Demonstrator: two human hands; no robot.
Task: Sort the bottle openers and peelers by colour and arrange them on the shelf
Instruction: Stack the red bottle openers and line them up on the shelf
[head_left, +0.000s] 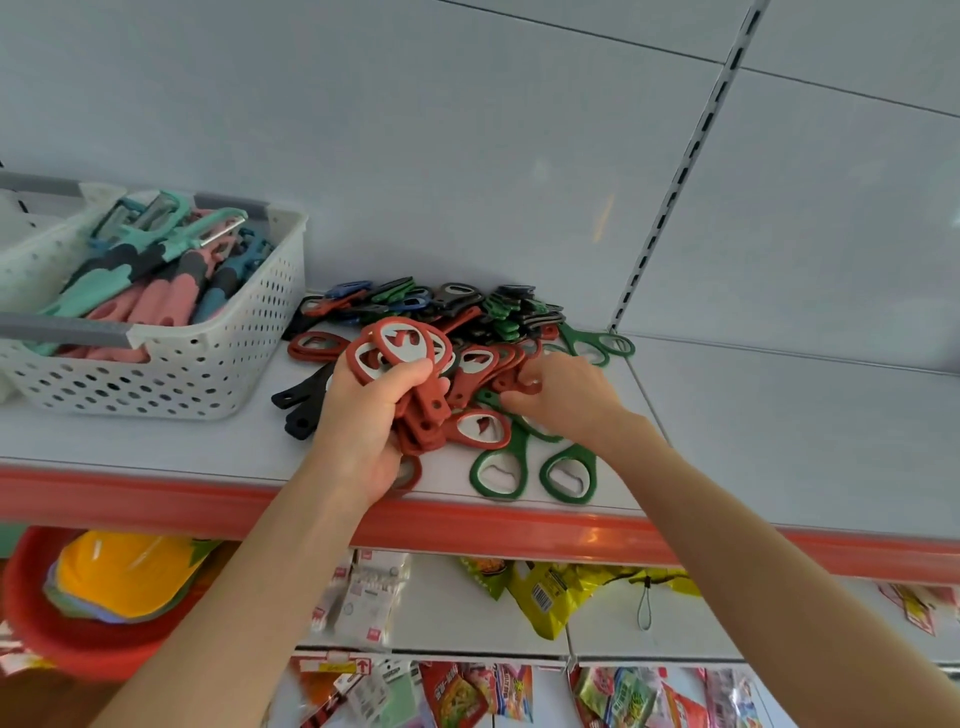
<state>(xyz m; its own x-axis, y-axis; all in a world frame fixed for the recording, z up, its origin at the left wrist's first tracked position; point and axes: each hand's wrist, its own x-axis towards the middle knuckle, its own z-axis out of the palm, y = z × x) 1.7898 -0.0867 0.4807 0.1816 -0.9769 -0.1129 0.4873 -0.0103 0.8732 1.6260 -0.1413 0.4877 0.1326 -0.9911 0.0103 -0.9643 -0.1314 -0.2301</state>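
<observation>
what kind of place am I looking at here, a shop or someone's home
Most likely a small shop. The shelf has a red price-strip edge and a slotted upright in its back panel. Packaged goods hang on the rack below, and many identical bottle openers lie heaped like stock.

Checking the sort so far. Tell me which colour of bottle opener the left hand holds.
Red bottle openers: the left hand grips a bunch, while green openers and black openers lie loose on the shelf.
</observation>
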